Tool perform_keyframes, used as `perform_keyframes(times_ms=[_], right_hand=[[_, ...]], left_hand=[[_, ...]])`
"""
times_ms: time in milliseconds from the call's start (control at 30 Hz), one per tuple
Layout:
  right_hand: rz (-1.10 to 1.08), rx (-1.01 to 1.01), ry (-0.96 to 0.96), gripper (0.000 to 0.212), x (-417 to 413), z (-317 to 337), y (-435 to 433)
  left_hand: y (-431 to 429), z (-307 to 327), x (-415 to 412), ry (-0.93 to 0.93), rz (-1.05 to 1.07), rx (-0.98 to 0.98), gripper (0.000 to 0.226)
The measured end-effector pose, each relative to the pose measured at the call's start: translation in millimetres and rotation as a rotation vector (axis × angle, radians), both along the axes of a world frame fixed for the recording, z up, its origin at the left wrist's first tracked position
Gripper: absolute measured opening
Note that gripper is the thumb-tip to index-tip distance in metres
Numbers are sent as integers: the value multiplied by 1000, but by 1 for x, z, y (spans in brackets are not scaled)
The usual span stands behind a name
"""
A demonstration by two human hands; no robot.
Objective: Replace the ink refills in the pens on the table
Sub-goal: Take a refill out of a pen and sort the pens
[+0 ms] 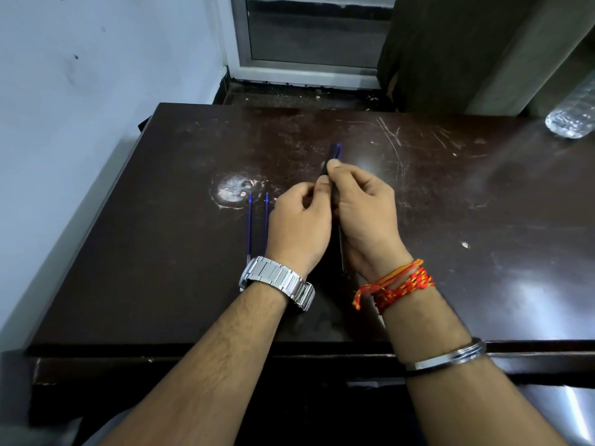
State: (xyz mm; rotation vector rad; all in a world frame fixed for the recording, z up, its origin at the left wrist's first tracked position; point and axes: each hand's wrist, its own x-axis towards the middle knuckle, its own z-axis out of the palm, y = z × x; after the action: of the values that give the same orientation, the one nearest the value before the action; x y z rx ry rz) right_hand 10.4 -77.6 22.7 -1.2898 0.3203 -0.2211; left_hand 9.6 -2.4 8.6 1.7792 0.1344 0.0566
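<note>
A dark pen [332, 156] with a blue end pointing away from me is held over the middle of the table. My right hand [363, 210] grips its barrel, thumb on top. My left hand [301, 220] pinches the same pen from the left side; both hands touch. The pen's lower part is hidden between my palms. Two thin blue ink refills [250, 220] [266, 217] lie side by side on the dark brown table [161, 252], just left of my left hand, their near ends hidden by my watch. A thin dark rod [341, 249] lies on the table between my wrists.
A clear plastic bottle [571, 114] lies at the far right of the table. A white worn patch [233, 189] marks the tabletop beyond the refills. A wall runs along the left side; a window frame [302, 69] and a curtain [467, 53] stand behind the table.
</note>
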Motion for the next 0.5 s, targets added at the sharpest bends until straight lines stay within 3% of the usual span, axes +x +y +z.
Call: perform_keyframes(times_ms=[67, 167, 333, 500], right_hand=[[-64, -54, -56, 16, 1, 3, -6], [-157, -261, -4, 15, 3, 4, -24], [-107, -787, 293, 25, 1, -7, -49], [-113, -918, 320, 29, 2, -11, -53]], left_hand=[[2, -1, 1, 136, 26, -21, 48], [5, -1, 1, 244, 41, -108, 38], [5, -2, 2, 224, 29, -176, 28], [1, -5, -2, 175, -16, -158, 15]])
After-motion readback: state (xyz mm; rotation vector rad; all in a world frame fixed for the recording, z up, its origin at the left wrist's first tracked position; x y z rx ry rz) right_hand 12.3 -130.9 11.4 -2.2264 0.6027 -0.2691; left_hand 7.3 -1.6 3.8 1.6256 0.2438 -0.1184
